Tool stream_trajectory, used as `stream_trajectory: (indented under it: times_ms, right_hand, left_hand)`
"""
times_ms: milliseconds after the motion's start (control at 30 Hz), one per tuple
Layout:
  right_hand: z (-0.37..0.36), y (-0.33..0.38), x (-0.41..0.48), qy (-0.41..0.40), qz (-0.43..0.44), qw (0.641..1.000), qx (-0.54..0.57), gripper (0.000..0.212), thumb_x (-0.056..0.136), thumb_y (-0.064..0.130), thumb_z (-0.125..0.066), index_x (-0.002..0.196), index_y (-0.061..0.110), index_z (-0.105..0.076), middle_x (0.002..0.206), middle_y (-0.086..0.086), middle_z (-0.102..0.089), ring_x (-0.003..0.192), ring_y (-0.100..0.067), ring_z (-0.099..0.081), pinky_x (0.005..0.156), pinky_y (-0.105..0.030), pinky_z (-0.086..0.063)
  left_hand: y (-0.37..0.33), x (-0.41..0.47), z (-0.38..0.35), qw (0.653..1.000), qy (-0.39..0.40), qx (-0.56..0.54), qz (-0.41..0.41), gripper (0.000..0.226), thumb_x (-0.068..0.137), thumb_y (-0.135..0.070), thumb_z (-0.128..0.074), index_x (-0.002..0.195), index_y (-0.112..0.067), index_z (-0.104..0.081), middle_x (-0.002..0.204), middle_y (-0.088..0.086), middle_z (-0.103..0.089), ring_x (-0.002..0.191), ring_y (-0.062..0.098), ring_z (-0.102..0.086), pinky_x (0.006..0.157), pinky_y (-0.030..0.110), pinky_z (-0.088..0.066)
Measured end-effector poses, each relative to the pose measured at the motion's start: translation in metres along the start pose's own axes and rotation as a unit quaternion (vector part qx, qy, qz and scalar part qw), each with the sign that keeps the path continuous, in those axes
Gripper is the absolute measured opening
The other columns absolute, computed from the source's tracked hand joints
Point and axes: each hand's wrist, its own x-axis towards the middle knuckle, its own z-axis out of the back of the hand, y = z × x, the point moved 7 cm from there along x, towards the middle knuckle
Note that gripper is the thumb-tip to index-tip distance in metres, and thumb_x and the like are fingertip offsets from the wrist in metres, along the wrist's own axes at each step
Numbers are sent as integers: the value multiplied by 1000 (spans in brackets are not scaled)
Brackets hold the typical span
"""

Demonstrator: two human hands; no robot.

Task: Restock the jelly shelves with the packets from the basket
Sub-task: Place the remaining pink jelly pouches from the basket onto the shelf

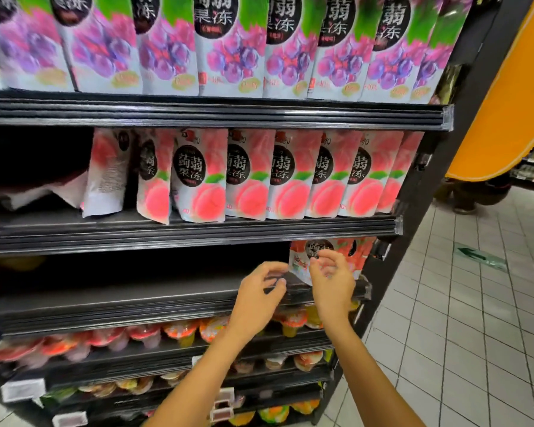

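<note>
Red-and-white jelly packets (302,257) stand at the right end of the third shelf (167,300), which is otherwise mostly dark and bare. My right hand (332,278) hovers just in front of those packets with loosely curled fingers and holds nothing. My left hand (258,294) is beside it, over the shelf's front edge, with its fingers spread and relaxed and their tips close to the leftmost packet's edge. The basket is out of view.
Peach jelly packets (247,177) fill the right of the shelf above, with a gap and fallen packets (105,177) at its left. Grape packets (235,47) line the top shelf. Jelly cups (142,335) sit on the lower shelves. A tiled aisle (460,318) runs to the right.
</note>
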Motion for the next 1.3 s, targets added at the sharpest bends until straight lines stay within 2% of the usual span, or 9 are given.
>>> stream_trajectory:
  times_ms: [200,400,600,700,833,967,1033,1200,1300]
  right_hand:
    - [-66,74,-52,71,61,993,73,11,93,11,-61,90,20,-66,76,7,-63,65,-5,-56,60,-15,-45]
    - [-145,160,-121,118,118,982,94,9,94,19,-62,90,26,-67,78,11,-65,65,-3,-57,60,-38,-52]
    - [-223,224,-155,121,155,977,79,14,91,27,-67,101,19,-63,83,6,-65,70,-9,-63,67,-32,-56]
    - [-257,240,-151,105,155,982,23,33,89,39,-69,106,15,-56,91,0,-64,74,-10,-62,61,-10,-44]
    - [-279,243,-139,67,130,989,-15,31,88,34,-71,96,9,-54,77,-11,-66,72,-20,-61,55,-12,-40]
    - [-273,243,-135,29,134,990,-45,13,90,16,-65,82,10,-57,64,0,-61,66,-13,-61,57,-9,-41]
    - [-263,243,-134,6,150,987,-51,22,88,11,-65,70,16,-54,58,3,-60,57,0,-57,62,-12,-45]
    - [-237,233,-123,-17,154,985,-72,2,88,8,-65,89,8,-63,62,7,-59,57,2,-54,52,-3,-41]
    - [-232,229,-120,-5,160,984,-78,13,90,14,-68,99,5,-64,67,8,-60,62,2,-56,54,-3,-41]
  left_hand:
    - [-27,-29,114,997,-54,-38,-41,22,94,-11,-58,100,-29,-69,101,-14,-71,100,4,-66,86,16,-52]
    - [-45,-57,246,988,-130,-56,-63,20,95,-9,-56,92,-24,-69,93,-7,-73,84,11,-71,77,24,-58]
    - [-54,-64,342,969,-209,64,-113,17,91,-5,-59,96,-20,-65,97,-10,-66,88,1,-62,79,11,-47]
    - [-62,-55,363,960,-218,116,-135,18,89,-1,-59,98,-16,-62,101,-5,-59,95,11,-57,85,21,-46]
    - [-65,-48,372,959,-207,131,-142,17,86,2,-59,96,-12,-63,97,-3,-59,99,19,-55,88,27,-45]
    - [-55,-49,375,966,-191,118,-128,15,88,-2,-59,97,-13,-64,99,-3,-60,98,17,-56,91,29,-45]
    - [-50,-50,376,966,-192,122,-123,15,89,-3,-59,98,-13,-64,100,-5,-60,98,15,-55,92,30,-44]
    - [-42,-41,373,966,-184,143,-110,17,91,-7,-58,104,-16,-63,107,-7,-57,109,12,-51,97,23,-38]
    - [-34,-36,368,969,-176,151,-90,21,92,-10,-56,111,-18,-62,112,-12,-54,115,8,-45,94,11,-30]
